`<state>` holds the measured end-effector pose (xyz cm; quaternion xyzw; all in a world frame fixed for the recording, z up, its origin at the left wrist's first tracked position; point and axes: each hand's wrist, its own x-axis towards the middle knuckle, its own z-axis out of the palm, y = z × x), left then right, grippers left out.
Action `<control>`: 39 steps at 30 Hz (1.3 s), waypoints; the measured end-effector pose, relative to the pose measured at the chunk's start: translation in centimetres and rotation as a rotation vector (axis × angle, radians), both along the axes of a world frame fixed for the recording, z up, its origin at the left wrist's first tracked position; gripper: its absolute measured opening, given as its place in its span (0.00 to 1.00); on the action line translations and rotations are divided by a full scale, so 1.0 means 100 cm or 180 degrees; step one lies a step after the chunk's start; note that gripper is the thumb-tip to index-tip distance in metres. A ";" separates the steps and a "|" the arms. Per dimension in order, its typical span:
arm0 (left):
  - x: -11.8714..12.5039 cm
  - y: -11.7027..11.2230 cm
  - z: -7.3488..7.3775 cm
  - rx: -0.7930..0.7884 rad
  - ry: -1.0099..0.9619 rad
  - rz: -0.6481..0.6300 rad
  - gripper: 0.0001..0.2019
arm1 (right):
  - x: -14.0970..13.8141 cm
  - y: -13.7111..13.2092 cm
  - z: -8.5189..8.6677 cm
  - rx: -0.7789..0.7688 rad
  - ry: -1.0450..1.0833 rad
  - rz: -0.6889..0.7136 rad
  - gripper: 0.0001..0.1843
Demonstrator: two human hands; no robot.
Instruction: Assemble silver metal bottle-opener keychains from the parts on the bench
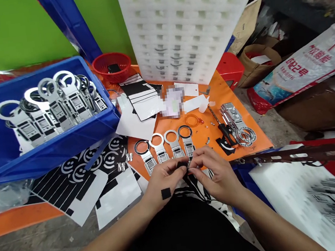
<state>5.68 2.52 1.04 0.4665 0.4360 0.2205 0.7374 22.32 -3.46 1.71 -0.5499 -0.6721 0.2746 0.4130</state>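
My left hand (163,180) pinches a small black piece (184,164) between thumb and fingers, just in front of my body. Its exact kind is too small and covered to tell. My right hand (218,174) meets it there, thumb and fingertips pressed together; what they grip is hidden. A black square patch (166,193) sticks to the back of my left hand near the wrist. Just beyond my fingers lies a row of several flat metal pieces with ring ends (173,143), some rings black and some silver.
A blue bin (48,145) of similar ringed pieces stands left. Black-and-white sticker sheets (101,185) lie below it. A white foam block (187,30) stands at the back, beside a red basket (111,67). A screwdriver (224,131) and a metal stack (236,123) are right.
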 end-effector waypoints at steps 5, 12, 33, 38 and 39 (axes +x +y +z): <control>-0.006 0.008 -0.004 -0.0098 0.0149 0.0346 0.13 | 0.018 0.019 0.000 -0.0058 0.0356 -0.0216 0.04; -0.006 -0.008 -0.021 0.3326 0.1056 -0.1297 0.06 | 0.040 0.064 -0.034 -0.1229 -0.0153 0.0139 0.07; -0.001 -0.010 -0.021 0.3780 0.1671 -0.1771 0.09 | 0.032 0.069 -0.041 -0.1236 -0.0325 0.0125 0.08; 0.000 -0.010 -0.021 0.3770 0.1707 -0.1792 0.08 | 0.031 0.068 -0.041 -0.1188 -0.0377 0.0088 0.08; 0.000 -0.010 -0.021 0.3774 0.1723 -0.1800 0.08 | 0.030 0.068 -0.041 -0.1184 -0.0386 0.0071 0.08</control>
